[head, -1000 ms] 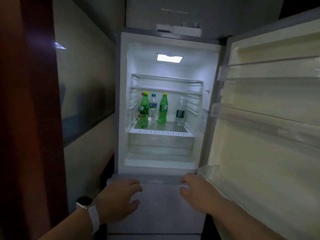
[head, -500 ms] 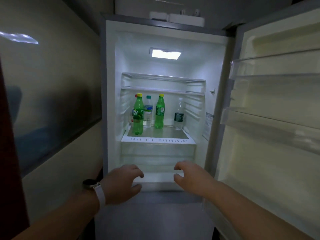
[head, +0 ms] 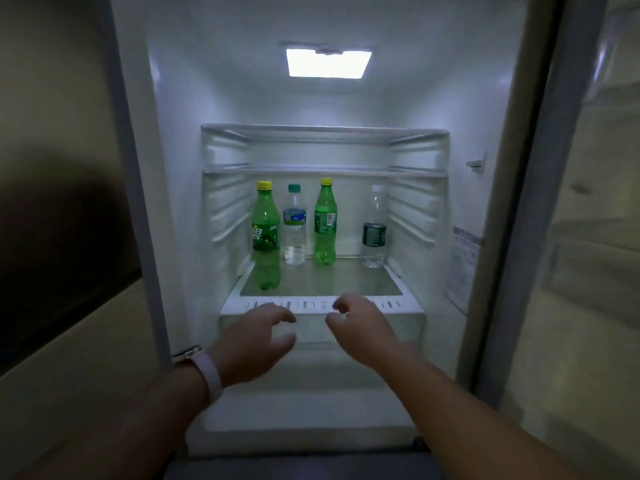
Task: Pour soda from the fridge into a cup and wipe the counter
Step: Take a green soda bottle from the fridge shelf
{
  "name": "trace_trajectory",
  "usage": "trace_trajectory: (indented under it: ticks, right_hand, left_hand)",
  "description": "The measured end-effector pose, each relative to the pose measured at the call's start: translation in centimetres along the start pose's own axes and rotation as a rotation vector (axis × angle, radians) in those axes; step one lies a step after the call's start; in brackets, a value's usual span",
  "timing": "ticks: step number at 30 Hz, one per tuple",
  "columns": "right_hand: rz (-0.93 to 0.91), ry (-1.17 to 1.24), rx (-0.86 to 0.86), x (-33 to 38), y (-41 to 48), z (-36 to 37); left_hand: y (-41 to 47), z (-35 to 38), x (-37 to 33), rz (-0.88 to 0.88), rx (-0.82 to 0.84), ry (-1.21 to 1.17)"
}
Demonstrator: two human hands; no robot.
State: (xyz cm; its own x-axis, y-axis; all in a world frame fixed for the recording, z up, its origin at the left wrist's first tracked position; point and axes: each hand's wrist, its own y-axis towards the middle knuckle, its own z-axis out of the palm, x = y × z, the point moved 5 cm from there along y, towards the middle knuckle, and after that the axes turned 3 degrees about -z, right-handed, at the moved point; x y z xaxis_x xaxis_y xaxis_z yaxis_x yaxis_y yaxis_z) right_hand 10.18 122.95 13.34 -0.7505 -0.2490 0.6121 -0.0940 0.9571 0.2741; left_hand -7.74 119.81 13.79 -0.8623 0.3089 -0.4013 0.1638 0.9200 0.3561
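Observation:
The fridge stands open and lit in front of me. On its glass shelf (head: 322, 280) stand two green soda bottles with yellow caps: one at the front left (head: 265, 237) and one further back (head: 325, 223). My left hand (head: 254, 341), with a watch on the wrist, and my right hand (head: 360, 325) are both held out in front of the shelf's white front edge. Their fingers are loosely curled and hold nothing. Neither hand touches a bottle.
Two clear water bottles share the shelf, one (head: 294, 225) between the sodas and one (head: 374, 226) at the right. A transparent drawer (head: 408, 327) lies under the shelf. The open fridge door (head: 568, 237) stands at the right, a wall (head: 69, 202) at the left.
I have moved closer to the fridge, which now fills the view. Both hands have risen from the lower front panel to the level of the shelf edge.

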Motion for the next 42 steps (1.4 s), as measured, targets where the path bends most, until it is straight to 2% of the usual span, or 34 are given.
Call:
trace_trajectory:
  ticks: [9,11,17,22,28,32,38,42]
  right_hand:
    - [0.246,0.487,-0.112,-2.1,9.3,1.3]
    - [0.273,0.513,-0.130,-2.4,10.6,1.6]
    - [0.192,0.514,-0.147,-3.1,14.2,1.9]
    - [0.273,0.509,-0.139,-5.1,18.1,2.7]
    - [0.356,0.557,-0.162,-7.1,21.6,3.1]
    - [0.372,0.638,-0.141,-7.7,23.1,2.8]
    - [0.321,0.476,-0.076,-8.4,26.1,3.0]
    - [0.308,0.472,-0.022,-8.6,27.4,3.3]
  left_hand:
    - [10.2,0.5,0.4,-0.245,-0.129,-0.467]
    - [11.9,0.8,0.3,-0.278,-0.151,-0.558]
    - [18.8,3.3,0.6,-0.340,-0.132,-0.697]
    - [23.5,6.5,0.5,-0.432,-0.100,-0.797]
    - [28.0,8.9,1.1,-0.476,-0.242,-0.739]
    - [30.4,10.3,1.9,-0.568,-0.242,-0.715]
    - [32.0,10.4,2.6,-0.525,-0.309,-0.701]
    - [33.3,10.2,2.8,-0.496,-0.328,-0.700]
